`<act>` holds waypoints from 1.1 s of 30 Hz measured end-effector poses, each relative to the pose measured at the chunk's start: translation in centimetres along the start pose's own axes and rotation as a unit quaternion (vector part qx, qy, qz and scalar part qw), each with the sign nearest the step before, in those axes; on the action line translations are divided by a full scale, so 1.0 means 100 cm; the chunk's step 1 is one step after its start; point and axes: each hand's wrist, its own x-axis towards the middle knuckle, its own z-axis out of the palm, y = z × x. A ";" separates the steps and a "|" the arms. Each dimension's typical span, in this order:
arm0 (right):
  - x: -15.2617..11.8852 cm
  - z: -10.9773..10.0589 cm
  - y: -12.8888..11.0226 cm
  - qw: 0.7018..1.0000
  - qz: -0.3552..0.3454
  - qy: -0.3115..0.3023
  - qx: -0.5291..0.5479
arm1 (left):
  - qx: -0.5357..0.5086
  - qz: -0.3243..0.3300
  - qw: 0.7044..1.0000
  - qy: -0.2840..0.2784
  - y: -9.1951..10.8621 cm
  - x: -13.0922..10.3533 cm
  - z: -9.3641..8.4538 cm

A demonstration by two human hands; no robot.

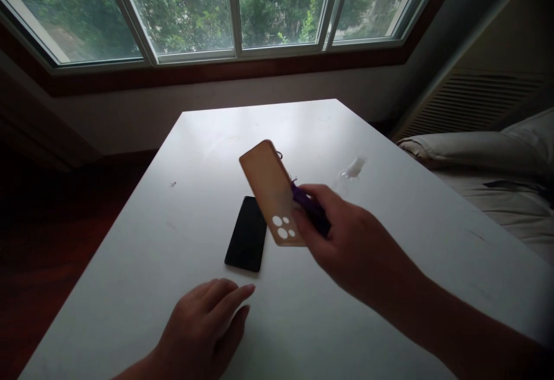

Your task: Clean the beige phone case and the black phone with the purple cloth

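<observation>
A tan phone case (266, 181) with several round camera holes hangs tilted above the white table (173, 247), pinched along its right side by my right hand (341, 230). Something dark purple (310, 207) is also in that hand, against the case's edge. Beneath the case's left side lies a black phone (246, 239), flat on the tabletop and partly covered from view by the case. My left hand (205, 322) rests near the phone's lower end without touching it, its fingers slightly curled, thumb and index apart, with nothing between them.
A whitish, shiny patch (355, 168) lies on the table to the right, and a small dark speck (173, 184) to the left. Beyond the table's far edge is a window (236, 11). A light cushioned seat (511, 190) stands at the right.
</observation>
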 end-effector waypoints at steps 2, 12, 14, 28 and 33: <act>0.006 -0.013 0.009 0.998 0.031 -0.003 -0.051 | 0.018 -0.020 0.999 0.019 0.001 0.002 0.000; 0.000 -0.032 0.022 0.962 0.099 -0.207 -0.148 | 0.132 -0.109 0.983 0.062 0.027 0.016 0.010; -0.005 -0.034 0.020 0.956 0.099 -0.233 -0.145 | 0.141 -0.128 0.981 0.046 0.037 0.022 0.009; -0.027 -0.034 0.029 0.937 0.022 -0.289 -0.192 | 0.163 -0.323 0.925 -0.115 0.068 0.092 0.008; -0.026 -0.033 0.027 0.941 0.020 -0.284 -0.182 | 0.157 -0.355 0.912 -0.133 0.056 0.103 0.011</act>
